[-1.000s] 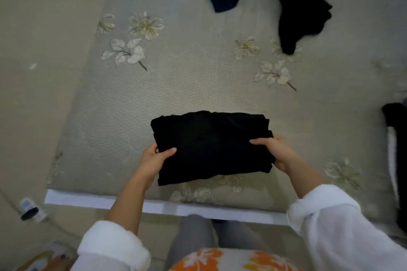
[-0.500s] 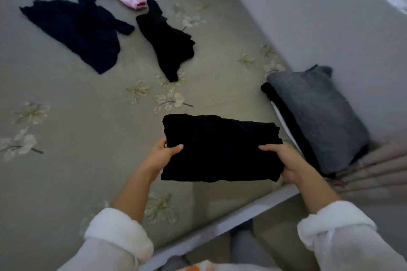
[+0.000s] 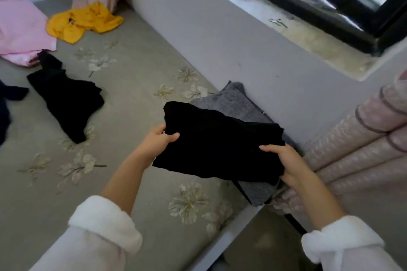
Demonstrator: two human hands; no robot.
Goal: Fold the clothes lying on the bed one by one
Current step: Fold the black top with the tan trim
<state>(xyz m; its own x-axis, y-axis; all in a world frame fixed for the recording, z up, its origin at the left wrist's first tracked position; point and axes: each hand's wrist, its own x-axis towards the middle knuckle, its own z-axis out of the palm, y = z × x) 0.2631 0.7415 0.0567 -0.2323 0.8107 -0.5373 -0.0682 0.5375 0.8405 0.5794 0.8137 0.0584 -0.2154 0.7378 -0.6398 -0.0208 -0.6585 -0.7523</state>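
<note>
At centre frame, the folded black garment is a flat, matte, rough rectangle held over a grey folded garment by the wall. The left hand grips its left edge and the right hand its lower right corner, thumbs on top. A rolled pink quilt bounds the right. Open bed lies to the left, with a loose black garment at mid-left.

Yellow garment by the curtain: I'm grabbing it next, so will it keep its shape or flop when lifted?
Probably floppy: the yellow garment lies crumpled in soft folds on the bed. Likely light, as the cloth looks thin. Pushed, it would probably bunch rather than slide whole.
</note>
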